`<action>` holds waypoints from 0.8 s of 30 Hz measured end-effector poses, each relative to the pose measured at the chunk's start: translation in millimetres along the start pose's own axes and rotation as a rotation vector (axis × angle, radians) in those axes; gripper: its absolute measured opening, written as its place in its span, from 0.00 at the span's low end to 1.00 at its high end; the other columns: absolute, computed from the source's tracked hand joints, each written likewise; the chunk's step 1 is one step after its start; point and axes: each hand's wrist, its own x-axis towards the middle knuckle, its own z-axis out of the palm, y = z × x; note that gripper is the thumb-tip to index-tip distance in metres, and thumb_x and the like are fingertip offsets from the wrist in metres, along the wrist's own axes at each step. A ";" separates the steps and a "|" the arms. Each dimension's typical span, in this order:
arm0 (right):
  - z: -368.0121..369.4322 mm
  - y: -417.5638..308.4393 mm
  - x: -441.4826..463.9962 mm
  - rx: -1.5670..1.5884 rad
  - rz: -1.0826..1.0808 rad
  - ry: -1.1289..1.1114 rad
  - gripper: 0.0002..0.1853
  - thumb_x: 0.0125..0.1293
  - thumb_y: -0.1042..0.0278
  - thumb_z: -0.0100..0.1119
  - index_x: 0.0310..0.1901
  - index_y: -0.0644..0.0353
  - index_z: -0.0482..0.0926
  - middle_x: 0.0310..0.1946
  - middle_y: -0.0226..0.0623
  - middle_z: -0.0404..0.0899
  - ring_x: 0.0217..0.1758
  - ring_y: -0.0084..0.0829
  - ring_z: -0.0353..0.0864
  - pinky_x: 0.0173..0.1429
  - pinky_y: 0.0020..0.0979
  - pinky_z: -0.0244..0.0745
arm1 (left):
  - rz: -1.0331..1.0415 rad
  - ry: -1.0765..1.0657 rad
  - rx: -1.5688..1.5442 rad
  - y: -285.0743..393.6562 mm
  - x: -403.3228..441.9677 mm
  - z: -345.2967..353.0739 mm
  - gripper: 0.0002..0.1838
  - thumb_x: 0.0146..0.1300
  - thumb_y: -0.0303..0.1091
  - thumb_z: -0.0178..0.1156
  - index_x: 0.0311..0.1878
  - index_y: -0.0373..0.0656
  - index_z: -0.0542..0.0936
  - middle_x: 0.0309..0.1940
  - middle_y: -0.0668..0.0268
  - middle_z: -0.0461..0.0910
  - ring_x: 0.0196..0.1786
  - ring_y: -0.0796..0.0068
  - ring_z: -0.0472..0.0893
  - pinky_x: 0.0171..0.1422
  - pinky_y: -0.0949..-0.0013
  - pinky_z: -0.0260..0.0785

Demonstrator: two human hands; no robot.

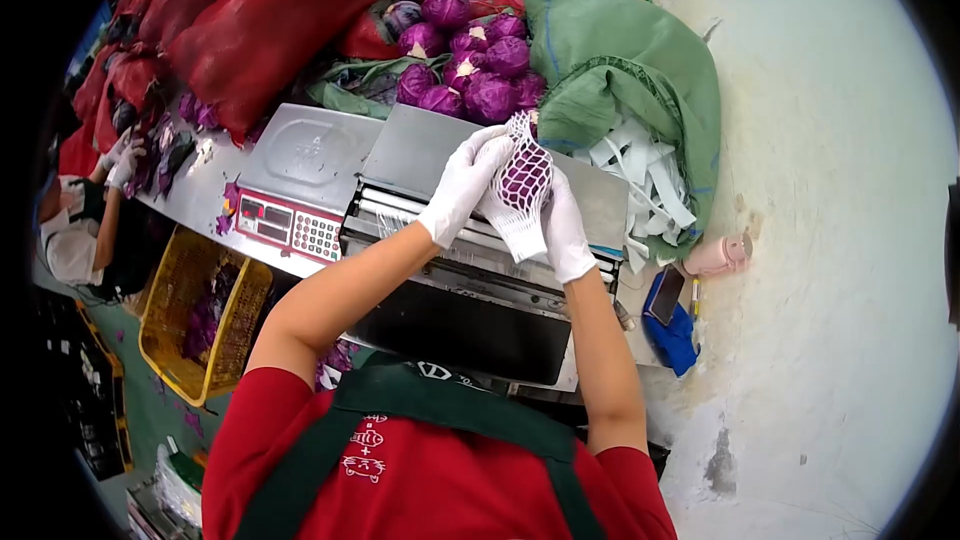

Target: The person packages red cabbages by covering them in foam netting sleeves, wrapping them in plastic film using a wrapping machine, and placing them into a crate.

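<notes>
"What stood out on the bench (187, 202)?"

"A big green sack (640, 40), then a heap of bare purple cabbages (490, 98) beside it, seemingly all unnetted."

"And the nearest cabbage (526, 178)?"

"Up between both hands, over the bench, with white netting (520, 232) stretched around it. That much looked done; the lower end hung loose, apparently untied."

"The fingers?"

"The left hand (462, 183) had its fingers bent, pinching the upper netting. The right hand (568, 232) steadied the other side; its fingertips were partly hidden, so I couldn't tell their grip."

Scale readout (265, 221) illegibly small
</notes>
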 end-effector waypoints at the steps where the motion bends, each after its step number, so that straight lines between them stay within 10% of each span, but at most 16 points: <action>1: -9.6 4.7 9.5 0.002 -0.007 0.009 0.21 0.74 0.52 0.42 0.55 0.61 0.74 0.46 0.30 0.79 0.46 0.21 0.79 0.51 0.26 0.75 | -0.004 -0.011 0.000 -10.9 11.8 -1.9 0.22 0.70 0.37 0.55 0.62 0.35 0.71 0.52 0.65 0.77 0.53 0.81 0.76 0.59 0.77 0.68; 10: -69.3 13.3 42.9 -0.704 -0.197 0.234 0.23 0.76 0.55 0.41 0.61 0.65 0.70 0.55 0.35 0.76 0.55 0.25 0.74 0.62 0.27 0.68 | -0.408 -0.200 -0.151 -48.8 69.9 -21.7 0.23 0.71 0.48 0.52 0.58 0.38 0.75 0.49 0.66 0.80 0.49 0.80 0.78 0.56 0.74 0.71; 15: -51.1 16.0 48.0 0.026 0.209 0.208 0.23 0.75 0.53 0.40 0.52 0.65 0.77 0.45 0.35 0.82 0.45 0.24 0.81 0.54 0.28 0.76 | -0.540 -0.272 0.128 -48.5 74.4 -25.6 0.33 0.67 0.61 0.51 0.56 0.38 0.78 0.48 0.64 0.82 0.50 0.77 0.79 0.60 0.72 0.68; 20: -48.5 5.4 43.6 -0.066 0.159 0.164 0.22 0.74 0.55 0.42 0.52 0.66 0.78 0.48 0.35 0.81 0.50 0.26 0.79 0.57 0.26 0.72 | -0.280 -0.074 0.420 -74.2 78.2 -32.4 0.38 0.65 0.65 0.49 0.55 0.34 0.77 0.48 0.53 0.81 0.54 0.65 0.78 0.63 0.67 0.65; 24: -83.9 -29.0 12.7 -1.256 -0.359 0.233 0.19 0.65 0.61 0.58 0.55 0.57 0.77 0.46 0.43 0.78 0.50 0.35 0.78 0.56 0.32 0.72 | 0.314 -0.042 0.938 -12.5 47.5 -61.9 0.20 0.63 0.43 0.61 0.55 0.45 0.77 0.48 0.58 0.79 0.50 0.63 0.79 0.56 0.65 0.70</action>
